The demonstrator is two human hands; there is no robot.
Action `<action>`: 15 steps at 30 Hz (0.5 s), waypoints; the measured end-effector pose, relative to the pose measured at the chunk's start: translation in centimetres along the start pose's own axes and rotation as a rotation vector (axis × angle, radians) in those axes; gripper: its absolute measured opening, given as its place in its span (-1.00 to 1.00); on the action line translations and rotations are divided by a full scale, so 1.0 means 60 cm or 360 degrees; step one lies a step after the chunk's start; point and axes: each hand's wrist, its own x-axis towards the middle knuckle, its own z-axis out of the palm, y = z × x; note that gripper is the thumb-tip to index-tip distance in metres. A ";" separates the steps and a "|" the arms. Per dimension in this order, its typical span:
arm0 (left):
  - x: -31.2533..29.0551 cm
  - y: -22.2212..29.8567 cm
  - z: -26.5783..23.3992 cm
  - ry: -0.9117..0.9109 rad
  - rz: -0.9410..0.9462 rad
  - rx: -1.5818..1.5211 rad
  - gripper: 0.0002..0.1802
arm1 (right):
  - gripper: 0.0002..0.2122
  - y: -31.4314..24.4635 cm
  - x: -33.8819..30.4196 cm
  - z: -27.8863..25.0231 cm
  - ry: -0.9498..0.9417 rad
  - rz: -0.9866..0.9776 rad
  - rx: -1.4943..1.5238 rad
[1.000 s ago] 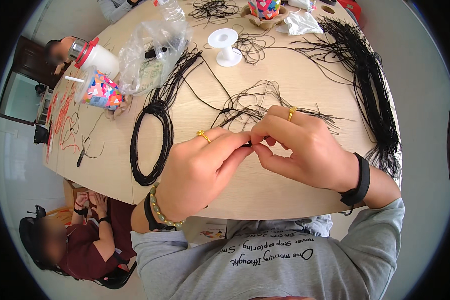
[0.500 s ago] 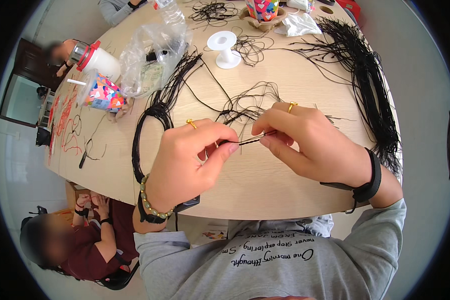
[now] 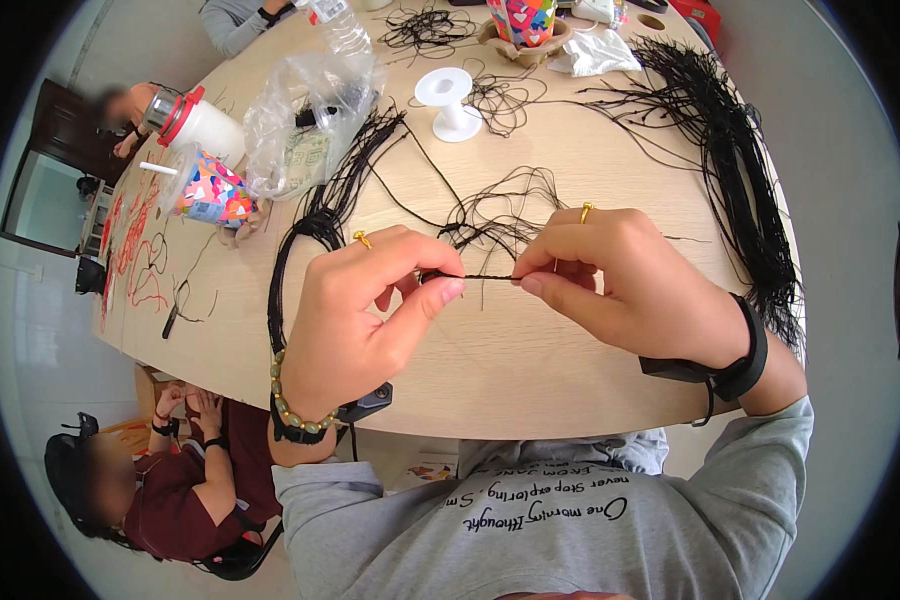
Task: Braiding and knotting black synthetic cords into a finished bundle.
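A black cord point(image 3: 488, 277) runs between the two hands, its long axis going sideways, nearly level and straight, from the fingertips of the left hand point(image 3: 360, 300) to those of the right hand point(image 3: 630, 285). Each hand pinches it between thumb and forefinger, so neither is nearer; the parts inside the fingers are hidden. A thin strand shows just below the cord's middle, and whether it is tied on, I cannot tell. Just beyond both hands lies a tangle of strings point(image 3: 515, 190), the closest thing that could snag; whether the cord joins it is unclear. A bundle of black cords point(image 3: 320, 228) lies beyond the left hand and runs down beside its wrist, while a thicker bundle point(image 3: 738, 160) lies beyond and to the right of the right hand. Farther ahead, well apart from both hands, are a white spool point(image 3: 454, 118), a clear plastic bag point(image 3: 290, 140) and, off to the left, a patterned cup point(image 3: 210, 190).
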 end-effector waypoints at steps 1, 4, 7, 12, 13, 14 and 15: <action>0.001 0.000 0.000 0.0002 0.0002 0.0000 -0.95 | -0.93 -0.004 0.000 -0.005 0.0000 -0.0001 -0.0002; 0.004 -0.004 0.000 0.0012 -0.0004 -0.0144 -0.97 | -0.91 -0.004 0.002 -0.017 -0.0193 0.0048 0.0069; 0.004 -0.010 -0.002 -0.0010 -0.0013 -0.0223 -0.92 | -0.86 0.007 0.003 -0.016 -0.0186 -0.0319 0.0462; 0.004 -0.013 0.006 0.0141 0.0119 -0.0449 -0.80 | -0.80 0.002 0.000 -0.003 -0.0245 0.0045 0.1613; 0.005 -0.013 0.009 0.0144 0.0124 -0.0449 -0.80 | -0.80 0.004 -0.001 0.002 -0.0245 0.0043 0.1608; 0.004 -0.013 0.013 0.0101 0.0104 -0.0481 -0.80 | -0.81 0.007 -0.002 0.006 -0.0173 -0.0071 0.1618; 0.004 -0.013 0.017 0.0059 0.0085 -0.0514 -0.80 | -0.81 0.009 -0.002 0.009 -0.0100 -0.0184 0.1627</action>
